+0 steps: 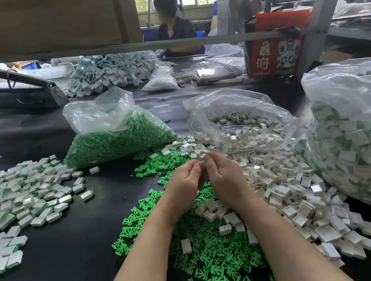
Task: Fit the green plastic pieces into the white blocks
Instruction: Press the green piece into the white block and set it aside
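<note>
My left hand and my right hand meet fingertip to fingertip over the black table. Together they pinch a small white block; whether a green piece sits in it is hidden by my fingers. Loose green plastic pieces lie scattered under and in front of my forearms. Empty white blocks spill in a heap to the right of my hands. A pile of white blocks with green showing at their edges lies at the left.
A clear bag of green pieces stands behind my hands, an open bag of white blocks beside it, and a large bag of fitted blocks at right. A red box, a grey pile and a seated person are farther back.
</note>
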Demonstrator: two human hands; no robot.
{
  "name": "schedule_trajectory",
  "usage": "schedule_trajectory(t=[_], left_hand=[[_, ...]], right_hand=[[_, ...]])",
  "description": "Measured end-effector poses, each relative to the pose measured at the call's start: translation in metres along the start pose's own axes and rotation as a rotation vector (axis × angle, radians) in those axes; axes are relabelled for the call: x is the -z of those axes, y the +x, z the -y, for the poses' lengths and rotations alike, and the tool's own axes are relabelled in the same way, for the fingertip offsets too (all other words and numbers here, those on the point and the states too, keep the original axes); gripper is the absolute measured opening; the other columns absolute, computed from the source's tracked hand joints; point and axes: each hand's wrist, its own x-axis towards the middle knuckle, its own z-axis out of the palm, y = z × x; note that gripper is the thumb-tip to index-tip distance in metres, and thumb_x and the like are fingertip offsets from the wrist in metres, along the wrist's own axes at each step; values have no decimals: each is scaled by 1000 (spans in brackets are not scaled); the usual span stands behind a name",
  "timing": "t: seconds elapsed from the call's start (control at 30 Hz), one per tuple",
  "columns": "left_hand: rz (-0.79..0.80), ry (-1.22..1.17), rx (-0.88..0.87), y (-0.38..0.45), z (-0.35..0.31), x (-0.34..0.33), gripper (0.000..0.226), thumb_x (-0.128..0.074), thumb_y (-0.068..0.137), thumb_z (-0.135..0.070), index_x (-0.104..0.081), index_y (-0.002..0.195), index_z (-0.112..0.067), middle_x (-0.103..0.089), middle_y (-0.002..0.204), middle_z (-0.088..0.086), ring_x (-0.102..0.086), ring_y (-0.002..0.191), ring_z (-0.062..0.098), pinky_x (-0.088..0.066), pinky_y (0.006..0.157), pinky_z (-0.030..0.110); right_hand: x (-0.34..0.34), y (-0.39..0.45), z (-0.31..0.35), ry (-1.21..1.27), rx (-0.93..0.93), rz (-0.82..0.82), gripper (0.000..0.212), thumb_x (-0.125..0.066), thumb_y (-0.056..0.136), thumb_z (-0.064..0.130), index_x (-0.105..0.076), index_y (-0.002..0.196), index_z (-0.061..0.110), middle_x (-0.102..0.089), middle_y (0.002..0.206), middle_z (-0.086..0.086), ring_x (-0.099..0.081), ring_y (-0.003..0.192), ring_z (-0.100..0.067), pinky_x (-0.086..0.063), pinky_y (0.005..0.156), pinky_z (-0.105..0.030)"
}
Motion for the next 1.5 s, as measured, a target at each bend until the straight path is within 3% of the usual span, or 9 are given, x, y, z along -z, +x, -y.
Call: schedule_trajectory(t=[0.07, 0.17, 0.53, 0.77, 0.9, 1.0, 1.2, 1.33, 1.5], left_hand=[[-3, 26, -1, 1, 3, 2, 26, -40, 105, -16, -62, 97, -4, -62, 85, 7, -55, 81, 18, -46, 76, 40], [-11, 50, -11, 1, 6, 3, 25, -41, 105, -17, -62, 92, -23, -66, 80, -12, -61, 80, 2, -47, 75, 22], [-56, 288, -79, 5, 13, 1, 26, -40, 105, -21, -55, 86, -29, -61, 84, -10, -56, 78, 2, -42, 72, 16], [-25, 341, -53, 6, 15, 2, 20, -40, 105, -23, -57, 97, -26, -60, 94, -15, -58, 91, 3, -41, 79, 10], [-34, 389, -44, 6, 17, 2, 21, -40, 105, -23, -59, 112, -19, -59, 100, -14, -59, 101, 11, -42, 89, 23], [-37, 399, -34, 7, 18, 2, 19, -40, 105, -25, -58, 102, -24, -61, 98, -13, -60, 96, 9, -46, 91, 31], [-32, 407, -19, 7, 18, 3, 24, -40, 105, -25, -60, 109, -13, -61, 95, -12, -59, 93, 10, -46, 91, 32], [-32, 422, -30, 7, 18, 3, 23, -40, 105, -24, -60, 104, -13, -65, 99, -4, -61, 95, 18, -48, 90, 37], [-23, 413, -50, 5, 17, 3, 27, -39, 105, -23, -53, 82, -21, -61, 82, 3, -56, 77, 20, -46, 76, 42]], right_hand=[[-1, 0, -2, -34, 11, 65, 23, -39, 102, 21, -59, 95, 12, -63, 80, -1, -55, 72, -18, -40, 65, -33], [0, 0, -4, -129, 32, 122, 27, -36, 101, 21, -58, 103, 6, -64, 89, -9, -51, 78, -17, -35, 70, -31], [1, -1, 1, -266, 35, 188, 26, -31, 101, 21, -46, 80, 14, -53, 79, -7, -49, 77, -24, -30, 67, -34], [0, 0, -1, -308, 34, 201, 25, -31, 94, 27, -35, 71, 21, -48, 72, -5, -44, 71, -24, -27, 64, -35], [-1, 0, -1, -318, 29, 212, 20, -22, 81, 37, -29, 67, 26, -42, 67, 1, -40, 67, -20, -25, 62, -33], [-2, 0, -3, -340, 30, 212, 21, -20, 81, 38, -29, 67, 26, -41, 67, 3, -41, 67, -19, -26, 63, -33], [-3, 0, -6, -366, 30, 209, 22, -27, 91, 33, -33, 71, 25, -42, 68, 4, -43, 69, -20, -27, 64, -33], [-2, 0, -5, -375, 21, 216, 27, -31, 95, 29, -30, 68, 26, -42, 68, 3, -44, 69, -21, -27, 64, -33], [-1, -1, -4, -381, 13, 213, 27, -35, 97, 25, -36, 70, 22, -45, 68, 2, -46, 70, -21, -28, 63, -34]])
